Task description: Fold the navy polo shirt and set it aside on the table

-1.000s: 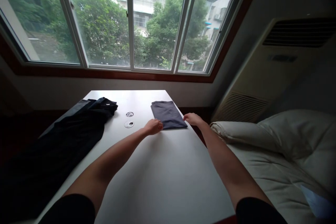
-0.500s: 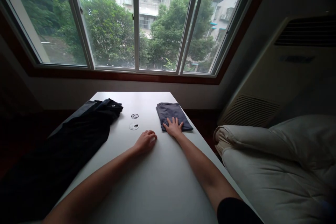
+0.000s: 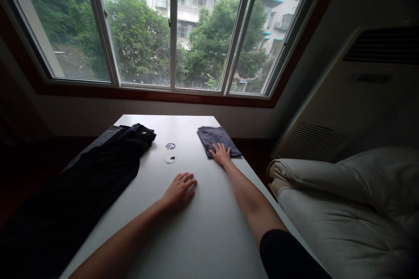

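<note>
A folded dark grey garment [image 3: 214, 137] lies flat at the far right of the white table [image 3: 196, 231]; its exact kind I cannot make out. My right hand [image 3: 221, 154] rests palm down on its near edge, fingers spread. Over the bare tabletop, left of and nearer than the garment, is my left hand [image 3: 180, 189], holding nothing, with its fingers loosely stretched and slightly bent. Dark clothes [image 3: 108, 170] lie in a long heap along the table's left side, black with a grey piece beneath, apart from both hands.
Two round metal-rimmed fittings [image 3: 170, 158] are set in the tabletop between the clothes and the folded garment. A pale padded sofa [image 3: 327, 200] stands along the right. Behind the table is a wide window [image 3: 173, 30]; a vented appliance [image 3: 356, 96] stands at the right wall.
My right hand has shifted slightly right on the garment, which has turned a little and slid away from me. My left hand has come nearer to me, its fingers straighter.
</note>
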Demonstrator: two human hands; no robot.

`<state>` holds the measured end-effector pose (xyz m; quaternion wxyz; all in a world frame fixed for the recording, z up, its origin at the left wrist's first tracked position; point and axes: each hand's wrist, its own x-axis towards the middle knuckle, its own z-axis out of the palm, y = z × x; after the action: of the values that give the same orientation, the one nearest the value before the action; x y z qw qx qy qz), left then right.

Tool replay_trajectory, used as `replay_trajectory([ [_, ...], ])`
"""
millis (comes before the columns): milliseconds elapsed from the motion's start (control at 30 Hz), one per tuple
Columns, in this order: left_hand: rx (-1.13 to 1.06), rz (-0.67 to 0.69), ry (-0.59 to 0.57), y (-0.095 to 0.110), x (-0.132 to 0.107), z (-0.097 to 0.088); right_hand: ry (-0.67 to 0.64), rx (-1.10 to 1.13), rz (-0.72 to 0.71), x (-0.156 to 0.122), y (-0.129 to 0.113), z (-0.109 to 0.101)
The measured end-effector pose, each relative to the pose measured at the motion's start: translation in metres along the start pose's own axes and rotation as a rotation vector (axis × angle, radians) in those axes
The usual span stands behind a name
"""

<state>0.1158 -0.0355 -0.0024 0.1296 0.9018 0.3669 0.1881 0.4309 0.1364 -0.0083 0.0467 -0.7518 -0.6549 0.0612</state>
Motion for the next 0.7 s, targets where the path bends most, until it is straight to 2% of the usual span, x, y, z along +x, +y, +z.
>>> replay_trajectory([
  [200,0.008,0.031,0.007,0.0,0.0,-0.005,0.03,0.001,0.019,-0.024,-0.001,0.01],
  [567,-0.008,0.043,0.046,-0.003,-0.002,-0.005,0.029,0.005,-0.15,-0.087,-0.015,0.006],
  [700,-0.022,0.045,0.054,-0.004,-0.001,-0.006,0.107,-0.004,-0.196,-0.097,-0.024,0.002],
])
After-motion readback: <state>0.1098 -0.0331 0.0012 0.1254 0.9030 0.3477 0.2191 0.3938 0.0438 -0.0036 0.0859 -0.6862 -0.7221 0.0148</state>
